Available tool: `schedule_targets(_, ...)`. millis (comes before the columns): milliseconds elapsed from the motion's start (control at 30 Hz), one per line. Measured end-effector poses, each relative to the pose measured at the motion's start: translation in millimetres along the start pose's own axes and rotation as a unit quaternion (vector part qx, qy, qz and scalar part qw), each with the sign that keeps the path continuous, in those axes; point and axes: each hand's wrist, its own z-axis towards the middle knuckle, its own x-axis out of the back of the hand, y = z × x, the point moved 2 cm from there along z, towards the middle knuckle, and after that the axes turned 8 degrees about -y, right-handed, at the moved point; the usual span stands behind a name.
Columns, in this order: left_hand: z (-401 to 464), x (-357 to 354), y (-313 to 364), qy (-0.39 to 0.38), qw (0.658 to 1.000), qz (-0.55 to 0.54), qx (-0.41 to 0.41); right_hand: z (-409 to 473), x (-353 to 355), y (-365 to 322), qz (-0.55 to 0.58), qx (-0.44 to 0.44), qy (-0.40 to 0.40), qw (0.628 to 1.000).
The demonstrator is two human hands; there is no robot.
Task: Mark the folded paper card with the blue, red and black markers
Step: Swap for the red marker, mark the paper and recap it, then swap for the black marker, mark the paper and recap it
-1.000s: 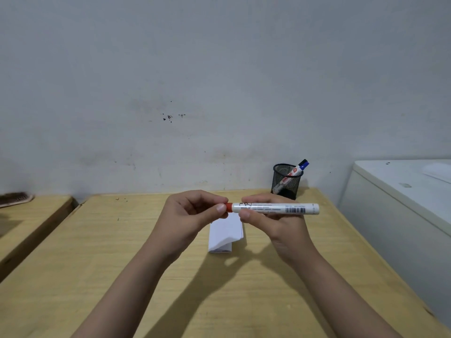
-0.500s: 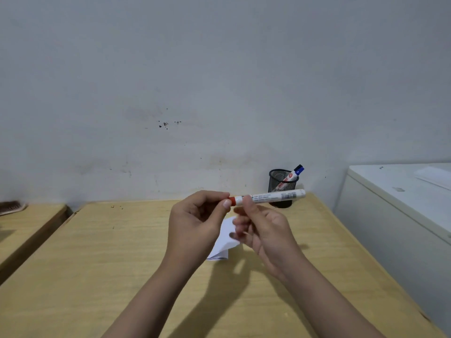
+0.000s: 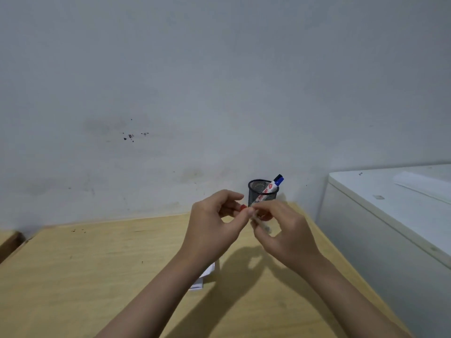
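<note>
Fingertips (image 3: pixel 250 211) of both your hands pinch the red marker (image 3: pixel 261 224); light, stiff, slick, so grip mid-barrel.

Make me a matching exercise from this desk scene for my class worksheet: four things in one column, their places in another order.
1. blue marker
2. paper card
3. red cap
4. mesh cup

A. on the desk, partly hidden under the left forearm
B. pinched in the left hand
C. at the desk's far edge by the wall
D. standing tilted in the cup

Pairs: 1-D, 2-A, 3-B, 4-C
</note>
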Motion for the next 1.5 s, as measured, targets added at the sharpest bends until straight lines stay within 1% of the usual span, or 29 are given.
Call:
schedule_targets(67,15,-10,-6,-0.006,1.0,-0.004,-0.006,9,12,16,0.017,-0.039,0.047,0.998)
schedule_targets(100,22,-14,-12,-0.006,1.0,0.011,-0.009,15,19,25,0.036,-0.069,0.079,0.994)
schedule_targets(167,39,-21,-26,-0.002,0.998,0.063,-0.011,29,35,44,0.076,-0.116,0.135,0.981)
schedule_targets(233,58,-29,-41,-0.005,0.994,0.109,-0.015,43,46,63,0.114,-0.141,0.175,0.968)
schedule_targets(333,88,-47,-65,-0.02,0.988,0.153,-0.011,61,45,92,0.155,-0.18,0.217,0.947)
schedule_targets(433,112,-66,-91,-0.041,0.983,0.175,0.021,68,26,120,0.157,-0.223,0.234,0.933)
schedule_targets(600,133,-90,-122,-0.059,0.978,0.189,0.066,59,-14,159,0.117,-0.263,0.205,0.935)
schedule_targets(700,134,-96,-134,-0.055,0.977,0.189,0.087,53,-27,172,0.102,-0.288,0.191,0.933)
schedule_targets(933,135,-96,-139,-0.029,0.982,0.162,0.091,61,-26,184,0.046,-0.283,0.169,0.943)
schedule_targets(1000,135,-96,-139,-0.027,0.983,0.156,0.095,70,-22,189,0.034,-0.301,0.152,0.941)
schedule_targets(1033,136,-96,-139,-0.027,0.983,0.153,0.097,76,-21,191,0.023,-0.318,0.129,0.939)
schedule_targets(1100,136,-95,-139,-0.025,0.983,0.153,0.096,88,-23,196,-0.009,-0.357,0.05,0.933)
schedule_targets(1167,136,-95,-139,-0.025,0.983,0.153,0.095,99,-28,198,-0.039,-0.402,-0.035,0.914)
schedule_targets(1233,136,-95,-139,-0.024,0.983,0.154,0.092,105,-32,197,-0.042,-0.433,-0.083,0.896)
schedule_targets(1300,136,-95,-140,-0.023,0.983,0.158,0.089,109,-33,192,-0.047,-0.431,-0.079,0.898)
schedule_targets(1367,136,-95,-139,-0.026,0.982,0.168,0.087,112,-31,186,-0.05,-0.404,-0.051,0.912)
schedule_targets(1500,134,-95,-135,-0.042,0.977,0.191,0.089,111,-15,165,0.011,-0.331,0.011,0.943)
